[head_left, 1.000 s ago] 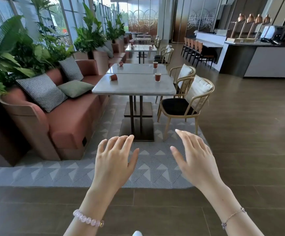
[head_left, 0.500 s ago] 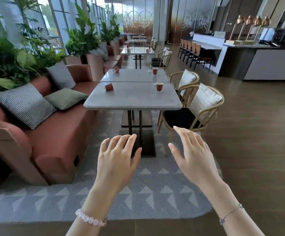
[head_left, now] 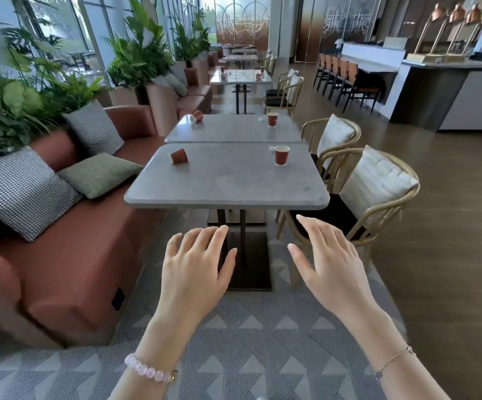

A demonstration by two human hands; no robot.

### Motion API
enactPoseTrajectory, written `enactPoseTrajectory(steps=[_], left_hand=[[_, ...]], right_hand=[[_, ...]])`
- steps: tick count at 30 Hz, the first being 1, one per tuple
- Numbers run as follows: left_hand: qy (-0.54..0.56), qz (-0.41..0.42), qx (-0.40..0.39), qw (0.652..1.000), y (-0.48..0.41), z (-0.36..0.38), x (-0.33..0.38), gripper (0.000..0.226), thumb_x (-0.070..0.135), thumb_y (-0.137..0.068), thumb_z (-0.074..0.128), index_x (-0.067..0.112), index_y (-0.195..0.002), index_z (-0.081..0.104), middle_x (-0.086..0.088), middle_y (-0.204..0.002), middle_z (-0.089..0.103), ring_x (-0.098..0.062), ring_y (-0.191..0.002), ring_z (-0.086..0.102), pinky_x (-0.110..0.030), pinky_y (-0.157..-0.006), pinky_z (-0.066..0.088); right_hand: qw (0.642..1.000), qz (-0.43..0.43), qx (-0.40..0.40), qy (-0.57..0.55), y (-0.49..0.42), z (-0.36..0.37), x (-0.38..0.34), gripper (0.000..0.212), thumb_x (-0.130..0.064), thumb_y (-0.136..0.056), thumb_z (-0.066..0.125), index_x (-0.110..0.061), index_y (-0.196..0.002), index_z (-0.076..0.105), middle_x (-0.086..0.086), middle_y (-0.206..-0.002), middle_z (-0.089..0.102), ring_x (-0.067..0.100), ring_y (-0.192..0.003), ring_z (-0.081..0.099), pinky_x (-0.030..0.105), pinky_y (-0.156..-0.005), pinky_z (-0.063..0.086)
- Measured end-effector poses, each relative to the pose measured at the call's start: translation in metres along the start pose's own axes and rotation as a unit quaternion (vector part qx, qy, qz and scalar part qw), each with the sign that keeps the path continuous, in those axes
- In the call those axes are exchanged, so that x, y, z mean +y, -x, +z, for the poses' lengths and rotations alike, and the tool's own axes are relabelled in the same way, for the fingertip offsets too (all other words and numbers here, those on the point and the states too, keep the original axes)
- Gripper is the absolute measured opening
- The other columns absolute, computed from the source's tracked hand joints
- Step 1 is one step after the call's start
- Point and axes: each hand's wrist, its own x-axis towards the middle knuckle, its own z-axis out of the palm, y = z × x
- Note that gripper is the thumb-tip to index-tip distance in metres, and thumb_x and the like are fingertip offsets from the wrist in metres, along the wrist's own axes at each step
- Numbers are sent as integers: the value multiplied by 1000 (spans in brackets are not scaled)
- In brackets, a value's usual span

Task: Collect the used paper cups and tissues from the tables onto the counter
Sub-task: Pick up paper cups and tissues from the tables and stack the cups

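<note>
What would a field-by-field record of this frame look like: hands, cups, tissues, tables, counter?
left hand: open, holds nothing, short of the near table
right hand: open, holds nothing
near table: tipped cup at left; upright cup at right, with a white scrap, likely a tissue, beside it
far table: second tipped cup at left; second upright cup at right
counter: far right, across the floor
task state: nothing picked up yet

From where I stand, nothing can be read: no words, numbers or signs come clear, and any print on the red paper cups is blurred.
</note>
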Motion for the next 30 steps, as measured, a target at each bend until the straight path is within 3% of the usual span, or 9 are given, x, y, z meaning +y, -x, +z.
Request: enactPoseTrajectory(steps=[12,30], left_hand=[[9,-12,-24,1000,-173,108,-26,47,44,-90,38,13,-116,63,0,-107,68,-23,-101,63,-43,-91,47],[53,45,-52,996,-419,290,-108,47,42,-89,38,14,-117,63,2,-108,67,-23,-101,62,-44,-90,47]], right_hand=[[1000,-2,-6,16,-181,71,73,56,-51,-90,31,-19,-134,43,-1,-129,56,19,-120,53,35,-93,46],[997,55,-34,29,-420,216,144,60,-56,-90,27,-24,-139,37,-6,-138,49,14,-129,43,33,-104,35]])
